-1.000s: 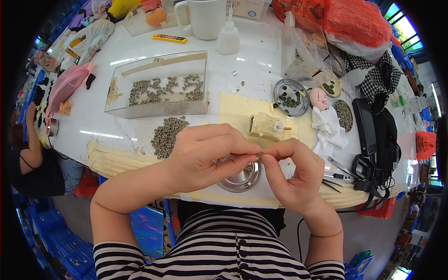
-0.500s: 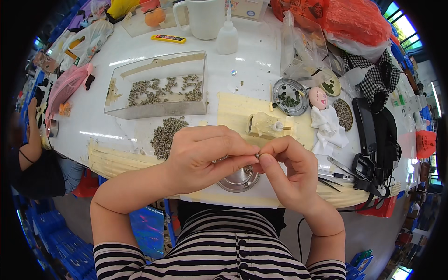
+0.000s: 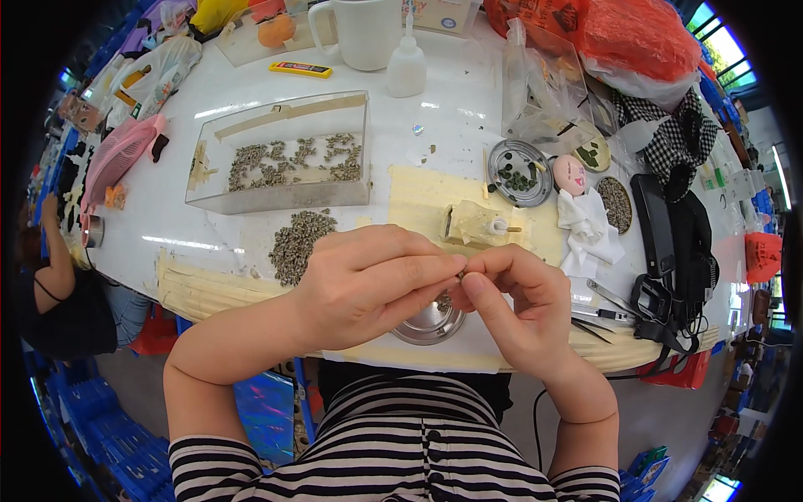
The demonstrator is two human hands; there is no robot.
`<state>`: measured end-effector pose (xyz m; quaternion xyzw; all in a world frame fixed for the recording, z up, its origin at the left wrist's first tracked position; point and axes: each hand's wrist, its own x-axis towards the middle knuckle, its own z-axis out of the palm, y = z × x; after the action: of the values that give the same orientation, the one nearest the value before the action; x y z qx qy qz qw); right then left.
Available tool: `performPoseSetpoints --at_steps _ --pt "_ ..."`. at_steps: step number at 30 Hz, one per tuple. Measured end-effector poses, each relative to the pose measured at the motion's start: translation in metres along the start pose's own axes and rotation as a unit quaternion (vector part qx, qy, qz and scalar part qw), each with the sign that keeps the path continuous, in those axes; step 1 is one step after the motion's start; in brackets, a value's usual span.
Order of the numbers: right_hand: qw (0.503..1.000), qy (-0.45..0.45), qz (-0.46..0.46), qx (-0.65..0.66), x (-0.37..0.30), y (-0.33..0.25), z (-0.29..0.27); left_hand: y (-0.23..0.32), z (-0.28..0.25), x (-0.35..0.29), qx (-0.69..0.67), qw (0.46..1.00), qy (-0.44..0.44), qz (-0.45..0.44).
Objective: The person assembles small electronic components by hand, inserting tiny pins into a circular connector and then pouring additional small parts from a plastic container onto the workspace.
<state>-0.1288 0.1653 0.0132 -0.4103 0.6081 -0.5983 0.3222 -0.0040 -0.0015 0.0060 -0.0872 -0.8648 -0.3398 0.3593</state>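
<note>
My left hand (image 3: 372,284) and my right hand (image 3: 527,314) meet fingertip to fingertip over the front of the table. Between them is a tiny dark metal piece (image 3: 462,274), mostly hidden by the pinched fingers of both hands. Right below sits a round shiny metal dish (image 3: 428,330) with a few small pieces in it, partly covered by my hands. Beside my left wrist lies a heap of small grey metal pieces (image 3: 293,251). Behind the heap, a clear plastic box (image 3: 284,198) holds many similar pieces. A tape-wrapped block (image 3: 473,226) with a white tip stands beyond my fingers.
To the right are a round dish of dark green pieces (image 3: 520,171), crumpled white tissue (image 3: 587,230), tweezers (image 3: 592,331) and a black strap (image 3: 652,226). Farther back stand a white squeeze bottle (image 3: 406,71) and a white mug (image 3: 365,33). Another person (image 3: 67,293) sits at the left.
My left thumb has drawn back and down a little from the pinch, and the fingertips have shifted slightly around the metal piece. The person at the left has moved their arm.
</note>
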Motion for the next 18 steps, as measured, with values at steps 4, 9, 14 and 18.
performPoseSetpoints --at_steps 4,9,14,18 --pt "1.000 -0.012 0.004 -0.007 0.0003 -0.0023 0.0000 -0.0013 -0.0002 -0.0007 0.008 1.000 -0.005 0.015" --pt "1.000 -0.018 0.013 0.003 0.0001 -0.0035 0.0001 -0.0021 0.0005 -0.0021 0.015 1.000 -0.012 0.021" --pt "0.997 -0.007 0.037 0.068 -0.0018 0.0009 -0.0001 0.0006 -0.0002 -0.0002 0.003 1.000 -0.026 0.011" --pt "0.997 -0.019 0.039 0.068 -0.0014 0.0012 -0.0015 -0.0018 -0.0018 -0.0007 -0.047 0.998 -0.033 -0.018"
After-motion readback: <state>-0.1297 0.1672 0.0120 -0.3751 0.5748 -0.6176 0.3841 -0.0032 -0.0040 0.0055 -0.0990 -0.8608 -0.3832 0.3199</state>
